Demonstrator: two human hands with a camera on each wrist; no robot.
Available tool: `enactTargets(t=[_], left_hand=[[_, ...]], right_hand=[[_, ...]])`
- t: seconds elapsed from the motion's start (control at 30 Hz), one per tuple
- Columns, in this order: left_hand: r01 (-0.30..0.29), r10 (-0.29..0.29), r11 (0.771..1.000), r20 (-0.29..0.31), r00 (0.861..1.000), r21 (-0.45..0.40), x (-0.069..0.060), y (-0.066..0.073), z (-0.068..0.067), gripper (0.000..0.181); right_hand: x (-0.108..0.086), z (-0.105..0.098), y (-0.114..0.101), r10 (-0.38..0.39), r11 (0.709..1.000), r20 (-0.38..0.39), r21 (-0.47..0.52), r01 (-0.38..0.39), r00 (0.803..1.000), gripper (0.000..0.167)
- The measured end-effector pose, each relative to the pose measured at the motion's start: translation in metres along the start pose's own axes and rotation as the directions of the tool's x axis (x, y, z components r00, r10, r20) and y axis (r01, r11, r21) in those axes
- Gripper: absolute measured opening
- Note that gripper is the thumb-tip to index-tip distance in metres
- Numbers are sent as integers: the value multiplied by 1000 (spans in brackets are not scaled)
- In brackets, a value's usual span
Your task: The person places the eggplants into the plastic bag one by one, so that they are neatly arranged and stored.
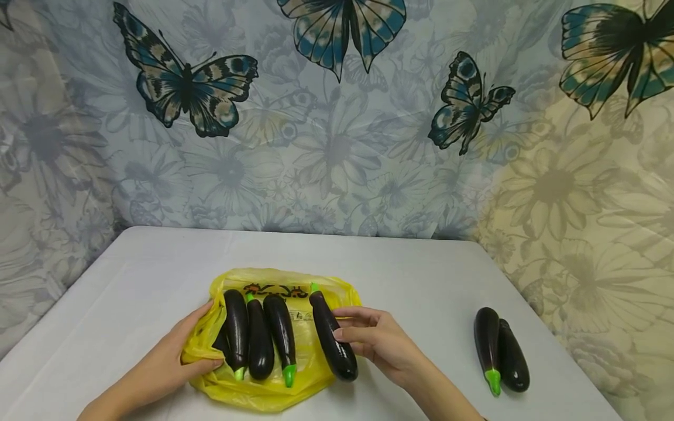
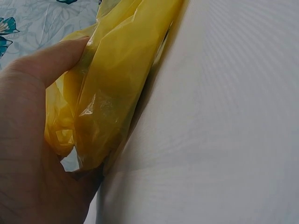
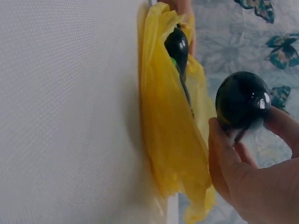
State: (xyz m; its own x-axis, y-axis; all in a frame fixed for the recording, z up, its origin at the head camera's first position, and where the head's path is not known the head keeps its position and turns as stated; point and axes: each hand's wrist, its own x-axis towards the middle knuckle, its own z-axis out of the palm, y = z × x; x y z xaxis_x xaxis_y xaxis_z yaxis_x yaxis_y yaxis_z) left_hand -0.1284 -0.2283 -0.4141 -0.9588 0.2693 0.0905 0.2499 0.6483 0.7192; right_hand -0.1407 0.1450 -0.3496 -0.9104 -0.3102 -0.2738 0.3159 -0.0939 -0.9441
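A yellow plastic bag lies on the table with several glossy dark eggplants side by side on it. Another dark shape at their left is partly covered by the bag's fold. My left hand grips the bag's left edge, thumb near and fingers partly hidden behind the plastic. Between thumb and fingers, my right hand holds one more eggplant over the bag's right part, its green stem pointing away. In the right wrist view this held eggplant shows its rounded end, raised off the table.
Two more eggplants lie touching each other on the right of the white table. Behind the table's far edge hangs a cloth backdrop printed with flowers and butterflies.
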Motion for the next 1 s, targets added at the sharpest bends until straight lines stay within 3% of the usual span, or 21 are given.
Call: enactTargets(t=[0.33, 0.67, 1.0], left_hand=[[18, -18, 1000, 11, 1000, 13, -4, -2, 0, 99], [-46, 45, 999, -20, 999, -6, 1, 0, 1, 97], [-61, 61, 998, -28, 998, -11, -3, 0, 3, 97]], right_hand=[[-2, 3, 0, 2, 1000, 1, -25, -2, 1000, 48], [2, 6, 5, 11, 1000, 21, -27, -11, 1000, 46], [19, 17, 8, -11, 998, 19, -61, 13, 1000, 43]])
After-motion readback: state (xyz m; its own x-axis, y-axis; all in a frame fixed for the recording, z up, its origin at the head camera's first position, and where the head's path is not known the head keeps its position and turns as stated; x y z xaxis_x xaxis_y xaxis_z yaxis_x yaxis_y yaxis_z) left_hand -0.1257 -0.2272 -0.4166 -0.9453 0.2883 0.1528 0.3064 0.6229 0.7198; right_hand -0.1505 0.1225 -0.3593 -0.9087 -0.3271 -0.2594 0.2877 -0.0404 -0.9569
